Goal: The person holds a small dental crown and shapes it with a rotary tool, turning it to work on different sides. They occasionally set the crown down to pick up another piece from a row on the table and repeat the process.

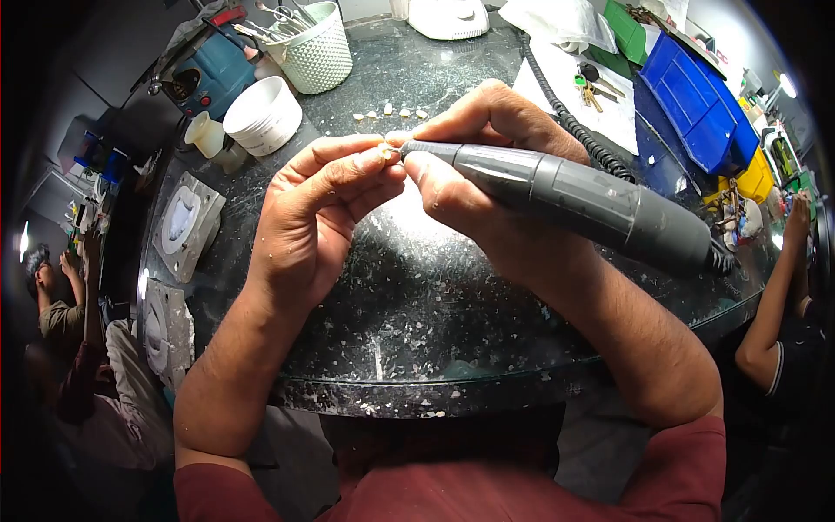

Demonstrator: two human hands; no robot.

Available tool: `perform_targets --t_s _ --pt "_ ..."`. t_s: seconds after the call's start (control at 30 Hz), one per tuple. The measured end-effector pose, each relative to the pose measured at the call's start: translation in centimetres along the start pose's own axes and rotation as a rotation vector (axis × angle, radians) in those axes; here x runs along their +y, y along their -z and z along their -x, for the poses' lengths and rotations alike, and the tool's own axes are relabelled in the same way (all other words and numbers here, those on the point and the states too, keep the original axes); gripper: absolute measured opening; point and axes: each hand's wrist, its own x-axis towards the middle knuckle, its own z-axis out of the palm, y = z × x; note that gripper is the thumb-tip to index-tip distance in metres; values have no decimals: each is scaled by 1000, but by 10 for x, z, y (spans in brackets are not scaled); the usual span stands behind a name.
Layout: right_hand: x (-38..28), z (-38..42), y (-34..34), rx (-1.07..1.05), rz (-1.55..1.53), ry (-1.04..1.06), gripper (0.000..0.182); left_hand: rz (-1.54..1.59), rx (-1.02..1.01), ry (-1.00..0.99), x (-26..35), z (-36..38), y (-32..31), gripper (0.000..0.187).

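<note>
The left hand (pixel 326 204) was curled with thumb and forefinger pinched together on a small pale tooth-like piece (pixel 384 154), held up above the dark speckled worktop (pixel 417 287). The right hand (pixel 487 165) was wrapped around the front of a grey rotary handpiece (pixel 574 196), fingers closed on its barrel, with the thin metal tip just touching the small piece. The handpiece's body ran out to the right past the wrist, and a black coiled cord (pixel 565 117) led away across the worktop toward the back. Behind the hands, a short row of small pale pieces (pixel 390 111) lay on the worktop. Farther left stood a white cup (pixel 263 115), a white perforated basket (pixel 320 36) holding tools, and a blue machine (pixel 211 71). Two white plaster moulds (pixel 187 222) lay at the left edge. Blue bins (pixel 696 100) and keys (pixel 590 87) on paper sat at the right. Another person's arm (pixel 778 296) showed at the far right.
</note>
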Motion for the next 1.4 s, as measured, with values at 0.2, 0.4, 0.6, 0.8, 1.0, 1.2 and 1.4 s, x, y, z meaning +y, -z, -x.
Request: perform_targets --t_s 0.2,0.4,0.6,0.8,1.0,1.2,1.4 --pt "-3 -2 1 12 -23 -38 13 75 -17 18 -1 1 1 24" --pt "-3 -1 0 29 15 -51 21 181 -20 34 -4 2 0 25" --pt "3 0 -3 52 -47 -22 20 182 1 51 -4 2 -1 25" --pt "3 0 -3 52 -79 -33 20 189 -16 57 -5 2 0 25" --pt "4 -1 -3 55 -38 2 20 198 -5 63 -5 2 0 26" --pt "2 -1 -1 38 -1 10 19 181 -39 58 -4 2 0 25" --pt "-2 -3 2 29 -33 29 10 166 -26 52 -3 3 -7 25"
